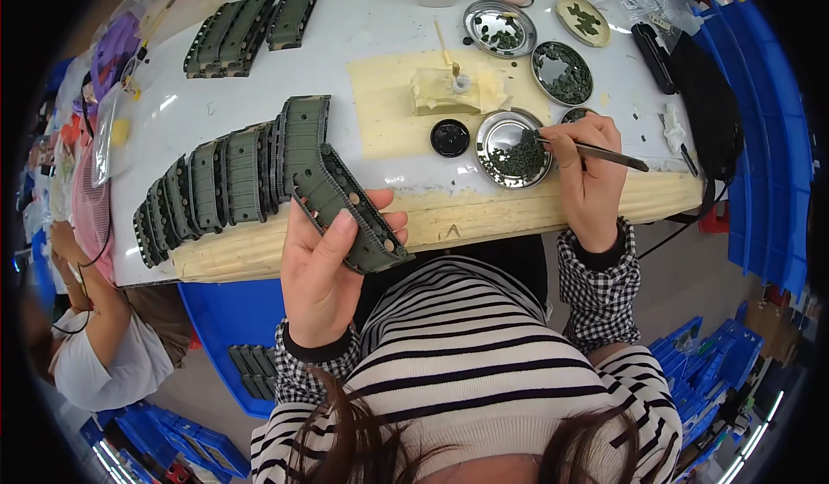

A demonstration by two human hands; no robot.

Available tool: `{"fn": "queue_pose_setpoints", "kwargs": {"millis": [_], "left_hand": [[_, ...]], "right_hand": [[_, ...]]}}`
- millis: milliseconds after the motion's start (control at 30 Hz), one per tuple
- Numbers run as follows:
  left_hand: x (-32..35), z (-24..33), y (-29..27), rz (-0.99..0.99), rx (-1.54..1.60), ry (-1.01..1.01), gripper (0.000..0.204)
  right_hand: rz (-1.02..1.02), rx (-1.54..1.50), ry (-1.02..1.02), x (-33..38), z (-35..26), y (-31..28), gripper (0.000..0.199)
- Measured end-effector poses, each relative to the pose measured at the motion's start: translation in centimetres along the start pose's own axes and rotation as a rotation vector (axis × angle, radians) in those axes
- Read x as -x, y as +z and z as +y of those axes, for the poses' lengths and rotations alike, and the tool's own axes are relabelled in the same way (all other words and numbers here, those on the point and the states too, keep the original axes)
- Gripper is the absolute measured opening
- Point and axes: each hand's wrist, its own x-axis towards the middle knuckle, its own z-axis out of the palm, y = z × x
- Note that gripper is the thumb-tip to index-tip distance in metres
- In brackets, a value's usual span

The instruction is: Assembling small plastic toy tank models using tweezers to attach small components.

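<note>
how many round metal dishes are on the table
5: one under the tweezers, one partly hidden behind the right hand, one mid-right, one upper middle, one far right. More may be hidden.

Head view. The left hand (321, 264) covers the middle of the dark green ribbed strip (350, 208); its underside is unseen. The tweezer (596, 151) tips vanish among the small dark pieces in the round metal dish (489, 139), each too small to distinguish. A further dish (573, 114) lies mostly behind the right hand (589, 173). The seated neighbour (95, 346) is cropped by the dark fisheye rim.
</note>
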Motion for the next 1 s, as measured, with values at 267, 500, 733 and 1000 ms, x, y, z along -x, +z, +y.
{"fn": "queue_pose_setpoints", "kwargs": {"millis": [267,500,733,1000], "left_hand": [[0.3,-1.7,0.6,-0.047,0.020,-0.133,0.032],[0.0,-2.0,1.1,-0.037,0.027,-0.160,0.042],[0.0,-1.9,1.8,-0.030,-0.053,-0.081,0.071],[0.0,-2.2,1.1,-0.133,-0.032,-0.035,0.053]], "right_hand": [[0.020,-0.196,0.131,-0.1,-0.1,0.6,0.012],[0.009,-0.061,0.043,-0.4,0.0,0.7,0.012],[-0.002,-0.056,0.040,-0.3,0.1,0.8,0.012],[-0.002,-0.046,0.040,-0.3,0.2,0.8,0.013]]}}
